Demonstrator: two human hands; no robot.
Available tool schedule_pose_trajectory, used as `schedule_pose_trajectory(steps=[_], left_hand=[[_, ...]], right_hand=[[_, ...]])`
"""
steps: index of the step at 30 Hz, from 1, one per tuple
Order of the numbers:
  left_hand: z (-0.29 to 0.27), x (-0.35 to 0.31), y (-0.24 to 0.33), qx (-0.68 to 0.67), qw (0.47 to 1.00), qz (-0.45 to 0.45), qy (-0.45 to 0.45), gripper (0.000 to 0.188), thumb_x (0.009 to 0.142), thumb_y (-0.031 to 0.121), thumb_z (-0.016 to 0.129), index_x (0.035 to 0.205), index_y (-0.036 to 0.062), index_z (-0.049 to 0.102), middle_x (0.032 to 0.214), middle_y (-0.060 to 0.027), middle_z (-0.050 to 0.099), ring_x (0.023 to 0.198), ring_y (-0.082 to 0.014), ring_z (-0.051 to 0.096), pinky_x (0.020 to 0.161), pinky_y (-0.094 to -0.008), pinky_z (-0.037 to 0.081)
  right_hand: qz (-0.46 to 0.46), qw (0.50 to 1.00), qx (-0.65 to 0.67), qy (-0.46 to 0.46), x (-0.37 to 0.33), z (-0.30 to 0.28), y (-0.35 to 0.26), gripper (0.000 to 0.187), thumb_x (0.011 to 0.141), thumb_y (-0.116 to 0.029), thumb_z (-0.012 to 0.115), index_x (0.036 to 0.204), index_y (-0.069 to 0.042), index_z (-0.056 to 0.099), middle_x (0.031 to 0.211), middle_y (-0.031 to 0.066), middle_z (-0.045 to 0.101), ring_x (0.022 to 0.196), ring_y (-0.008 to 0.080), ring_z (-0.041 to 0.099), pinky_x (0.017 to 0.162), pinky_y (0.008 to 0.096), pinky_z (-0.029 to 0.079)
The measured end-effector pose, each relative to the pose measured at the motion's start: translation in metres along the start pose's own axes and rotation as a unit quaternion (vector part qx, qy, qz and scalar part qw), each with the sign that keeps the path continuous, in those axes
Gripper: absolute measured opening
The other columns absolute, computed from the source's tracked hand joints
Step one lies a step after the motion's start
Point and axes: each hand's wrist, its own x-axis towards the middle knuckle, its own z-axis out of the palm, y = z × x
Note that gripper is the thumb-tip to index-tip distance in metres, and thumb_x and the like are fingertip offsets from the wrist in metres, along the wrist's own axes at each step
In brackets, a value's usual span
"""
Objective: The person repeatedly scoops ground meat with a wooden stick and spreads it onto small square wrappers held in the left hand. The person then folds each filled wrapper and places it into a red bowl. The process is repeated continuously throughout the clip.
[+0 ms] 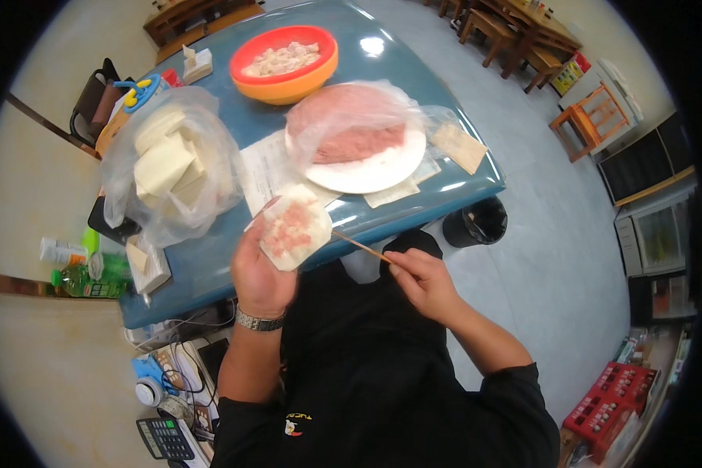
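Note:
A pale, thin wonton wrapper (313, 243) with pink minced meat (288, 222) smeared over it rests on my left hand (259, 273), whose fingers hold it from beneath at the table's near edge. My right hand (420, 282) pinches a thin wooden stick (357, 244), its far tip at the wrapper's right edge. Beyond them, a large mound of minced meat (359, 144), partly covered by clear plastic, sits on a white plate (366, 182). To the left, a stack of wrappers (164, 168) lies in an open plastic bag (210, 140).
Finished-looking pale pieces (281, 59) fill a red-and-orange bowl (285, 95) on the blue table (203, 269). Bottles (86, 281) and a tissue pack (150, 269) are at the left edge. A black bin (476, 222) stands below the table's right side.

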Motion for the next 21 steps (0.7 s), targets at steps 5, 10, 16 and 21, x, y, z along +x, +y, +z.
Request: schedule_pose_trajectory(steps=[5, 10, 16, 21], left_hand=[[0.002, -0.003, 0.001, 0.126, 0.992, 0.006, -0.023, 0.046, 0.113, 0.022, 0.045, 0.143, -0.0110, 0.054, 0.139, -0.0281, 0.065, 0.125, -0.0369, 0.068, 0.106, -0.0491, 0.057], [-0.016, -0.007, -0.011, 0.170, 0.984, 0.008, -0.061, 0.036, 0.114, 0.027, 0.048, 0.127, -0.0044, 0.061, 0.125, -0.0253, 0.071, 0.112, -0.0362, 0.073, 0.096, -0.0529, 0.063], [-0.013, -0.013, -0.034, 0.107, 0.994, -0.015, -0.036, 0.014, 0.102, -0.001, 0.062, 0.115, 0.0021, 0.060, 0.111, -0.0162, 0.068, 0.111, -0.0345, 0.071, 0.099, -0.0544, 0.061], [-0.014, -0.003, -0.022, 0.021, 0.999, -0.001, 0.036, 0.027, 0.097, -0.010, 0.053, 0.122, 0.0002, 0.057, 0.120, -0.0188, 0.065, 0.120, -0.0409, 0.068, 0.109, -0.0553, 0.055]], right_hand=[[-0.012, 0.999, 0.036, -0.014, 0.012, -0.012, -0.024, 0.025, 0.099, -0.005, 0.071, 0.122, 0.000, 0.076, 0.083, 0.0129, 0.063, 0.077, 0.0258, 0.066, 0.069, 0.0345, 0.052], [-0.055, 0.998, 0.000, -0.020, 0.019, -0.006, -0.031, 0.025, 0.097, -0.006, 0.074, 0.121, -0.003, 0.077, 0.084, 0.0117, 0.065, 0.078, 0.0278, 0.067, 0.068, 0.0360, 0.053], [-0.130, 0.982, -0.135, 0.002, 0.024, 0.005, -0.044, 0.026, 0.093, -0.009, 0.077, 0.119, -0.009, 0.079, 0.086, 0.0078, 0.065, 0.078, 0.0277, 0.068, 0.068, 0.0380, 0.056], [-0.066, 0.992, -0.103, -0.033, 0.005, -0.005, -0.028, 0.024, 0.093, -0.005, 0.076, 0.117, -0.005, 0.079, 0.086, 0.0103, 0.067, 0.078, 0.0291, 0.068, 0.068, 0.0374, 0.055]])
